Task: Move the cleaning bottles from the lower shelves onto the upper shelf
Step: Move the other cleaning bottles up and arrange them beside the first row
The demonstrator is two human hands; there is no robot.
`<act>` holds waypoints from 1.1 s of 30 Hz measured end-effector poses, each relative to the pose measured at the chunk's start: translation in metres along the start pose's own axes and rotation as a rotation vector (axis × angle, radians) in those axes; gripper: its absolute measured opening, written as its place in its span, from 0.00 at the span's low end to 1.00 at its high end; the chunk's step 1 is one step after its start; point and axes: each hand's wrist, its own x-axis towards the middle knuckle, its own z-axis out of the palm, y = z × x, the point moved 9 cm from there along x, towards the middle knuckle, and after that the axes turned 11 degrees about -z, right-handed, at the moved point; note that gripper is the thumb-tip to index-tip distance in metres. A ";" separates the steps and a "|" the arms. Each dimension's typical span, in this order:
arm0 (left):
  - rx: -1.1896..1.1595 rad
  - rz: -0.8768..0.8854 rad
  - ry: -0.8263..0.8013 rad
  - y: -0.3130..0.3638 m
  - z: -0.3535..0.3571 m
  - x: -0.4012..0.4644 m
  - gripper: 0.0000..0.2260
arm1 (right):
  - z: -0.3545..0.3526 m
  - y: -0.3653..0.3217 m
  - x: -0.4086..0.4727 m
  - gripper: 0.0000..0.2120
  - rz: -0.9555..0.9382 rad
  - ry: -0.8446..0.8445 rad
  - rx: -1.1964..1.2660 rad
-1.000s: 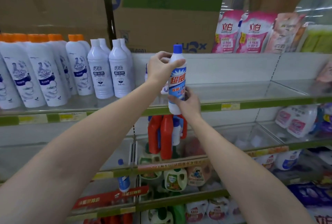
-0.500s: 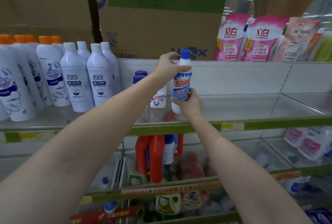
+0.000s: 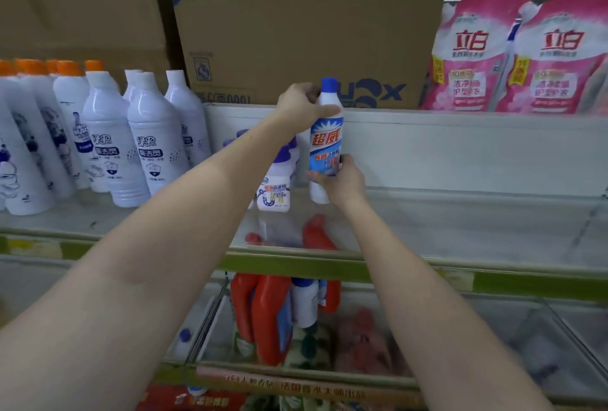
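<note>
A white cleaning bottle (image 3: 325, 137) with a blue cap and a blue-and-red label stands upright over the upper glass shelf (image 3: 460, 229). My left hand (image 3: 301, 107) grips its neck just below the cap. My right hand (image 3: 342, 180) holds its lower body from the right. Its base is at shelf level; contact is hidden by my right hand. Just left of it, a shorter white bottle (image 3: 274, 193) with a purple cap sits on the same shelf, partly behind my left forearm. On the shelf below, red bottles (image 3: 263, 312) and a white blue-capped bottle (image 3: 304, 305) stand together.
Tall white bottles (image 3: 131, 147), some orange-capped, fill the upper shelf's left part. Cardboard boxes (image 3: 296, 48) and pink detergent pouches (image 3: 513, 55) sit on the top shelf above. A green price rail (image 3: 427, 274) edges the upper shelf. More products crowd the lowest shelves.
Both hands carried the blue-capped bottle up and back over the upper shelf, next to the purple-capped bottle. The camera moved closer and tilted up.
</note>
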 end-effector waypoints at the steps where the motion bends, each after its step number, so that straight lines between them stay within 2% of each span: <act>1: 0.005 -0.006 0.011 0.000 0.001 0.004 0.20 | 0.000 0.003 0.005 0.28 -0.002 -0.003 -0.012; 17: -0.054 -0.018 0.133 -0.009 0.022 0.021 0.17 | 0.007 0.021 0.033 0.34 0.032 0.033 -0.052; 22: 0.049 -0.066 0.156 -0.001 0.009 0.003 0.16 | 0.003 0.012 0.026 0.35 0.071 0.006 -0.043; 24: 0.129 -0.064 0.191 0.004 0.000 -0.006 0.12 | 0.001 0.009 0.023 0.35 0.107 -0.012 -0.057; 29: 0.277 0.021 0.208 0.016 -0.006 -0.028 0.02 | -0.013 0.001 0.004 0.26 0.174 0.080 -0.092; 33: 0.291 0.084 0.140 0.019 -0.007 -0.052 0.07 | -0.018 -0.009 -0.016 0.23 0.167 0.059 -0.096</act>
